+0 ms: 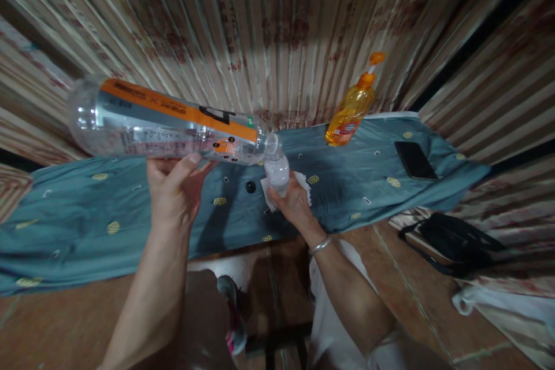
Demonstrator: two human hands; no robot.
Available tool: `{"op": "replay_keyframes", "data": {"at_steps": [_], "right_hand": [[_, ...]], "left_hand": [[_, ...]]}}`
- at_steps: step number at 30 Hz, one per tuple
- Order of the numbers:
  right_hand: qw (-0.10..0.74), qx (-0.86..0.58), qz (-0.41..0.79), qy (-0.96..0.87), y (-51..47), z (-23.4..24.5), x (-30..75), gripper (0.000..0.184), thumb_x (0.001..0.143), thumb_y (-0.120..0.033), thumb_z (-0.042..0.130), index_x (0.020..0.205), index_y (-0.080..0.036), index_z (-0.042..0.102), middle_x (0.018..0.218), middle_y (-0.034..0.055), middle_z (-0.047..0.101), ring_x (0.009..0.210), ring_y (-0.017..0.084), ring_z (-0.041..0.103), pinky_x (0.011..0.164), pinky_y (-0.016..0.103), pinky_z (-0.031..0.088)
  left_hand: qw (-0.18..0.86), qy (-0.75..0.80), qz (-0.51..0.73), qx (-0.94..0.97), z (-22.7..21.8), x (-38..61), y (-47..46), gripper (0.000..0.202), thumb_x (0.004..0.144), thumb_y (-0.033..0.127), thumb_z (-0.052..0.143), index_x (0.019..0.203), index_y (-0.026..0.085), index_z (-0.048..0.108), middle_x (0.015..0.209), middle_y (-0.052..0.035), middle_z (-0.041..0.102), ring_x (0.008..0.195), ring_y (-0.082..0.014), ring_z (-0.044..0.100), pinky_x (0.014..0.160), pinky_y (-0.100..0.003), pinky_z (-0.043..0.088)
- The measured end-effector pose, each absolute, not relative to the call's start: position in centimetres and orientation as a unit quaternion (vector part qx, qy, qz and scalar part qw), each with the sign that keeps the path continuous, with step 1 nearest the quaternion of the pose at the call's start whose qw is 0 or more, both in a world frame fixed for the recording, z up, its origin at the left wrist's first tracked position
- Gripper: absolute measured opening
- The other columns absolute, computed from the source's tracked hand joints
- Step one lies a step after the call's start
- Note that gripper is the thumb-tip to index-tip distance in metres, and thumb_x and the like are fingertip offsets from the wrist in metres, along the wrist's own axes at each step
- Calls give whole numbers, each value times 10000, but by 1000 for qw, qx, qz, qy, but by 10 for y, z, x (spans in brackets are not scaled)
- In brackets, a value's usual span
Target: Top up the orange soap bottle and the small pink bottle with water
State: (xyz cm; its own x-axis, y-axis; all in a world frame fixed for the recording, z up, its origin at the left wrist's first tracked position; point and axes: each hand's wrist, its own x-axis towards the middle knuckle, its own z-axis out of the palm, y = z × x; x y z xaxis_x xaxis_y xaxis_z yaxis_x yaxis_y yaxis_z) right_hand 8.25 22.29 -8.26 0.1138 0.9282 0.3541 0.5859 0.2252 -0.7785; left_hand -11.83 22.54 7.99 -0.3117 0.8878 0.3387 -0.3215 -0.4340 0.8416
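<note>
My left hand [177,185] grips a large clear plastic bottle [165,124] with an orange and grey label from below. The bottle lies almost level in the air, its neck end pointing right and slightly down. My right hand [292,193] is closed around a small clear plastic bottle [276,170], held nearly upright. The mouths of the two bottles meet or almost meet; I cannot tell whether they touch. Beneath the small bottle is a piece of white paper [307,182] on the cloth. A round black cap [250,187] lies just to the left of it.
A teal patterned cloth [355,179] covers the narrow table. An orange pump bottle [350,113] stands at the back, right of centre. A black phone [415,160] lies at the right end. On the floor at right is a black bag [459,240]. Curtains [269,40] hang behind.
</note>
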Motion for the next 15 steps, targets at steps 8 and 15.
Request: {"op": "replay_keyframes", "data": {"at_steps": [8,15], "right_hand": [[449,-601,187,-635,223,-83,82,699,849,-360,769,1439,-87,513,1272,225,749,1155,349,740,1002,492,603],[455,-593,180,-639,224,-86,82,671,861,-361,763,1429,-106,516,1267,210,751,1153,332,738,1002,474,601]], "left_hand": [[410,339,738,415,82,-116,225,513,471,225,967,884,229,664,752,2,720,749,-223,730,801,-469,641],[411,337,740,412,81,-118,225,472,472,198,947,853,217,669,767,-9,736,755,-218,729,774,-452,650]]}}
